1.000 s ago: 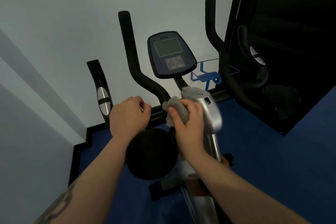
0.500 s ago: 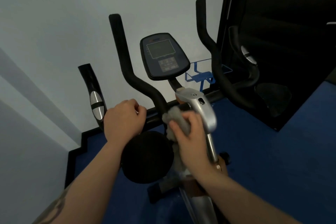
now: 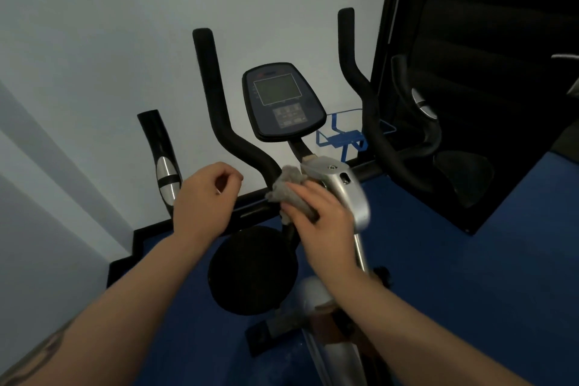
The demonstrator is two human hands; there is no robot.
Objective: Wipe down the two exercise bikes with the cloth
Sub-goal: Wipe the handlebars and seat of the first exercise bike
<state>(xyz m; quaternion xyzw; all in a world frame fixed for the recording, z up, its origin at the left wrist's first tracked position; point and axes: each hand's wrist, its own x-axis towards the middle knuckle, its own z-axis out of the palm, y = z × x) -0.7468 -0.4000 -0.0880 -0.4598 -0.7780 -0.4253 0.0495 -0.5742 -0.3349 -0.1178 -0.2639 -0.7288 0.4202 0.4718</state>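
Since the previous frame, the left hand (image 3: pixel 203 197) had lifted off the handlebar (image 3: pixel 219 110), fingers loosely curled and holding nothing. Just right, the right hand (image 3: pixel 322 222) gripped the grey cloth (image 3: pixel 289 186) against the exercise bike's silver stem (image 3: pixel 347 189).

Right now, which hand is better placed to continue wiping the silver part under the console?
The right hand. It already grips the grey cloth and presses it beside the silver housing. The left hand holds nothing, fingers loosely curled near the black handlebar.
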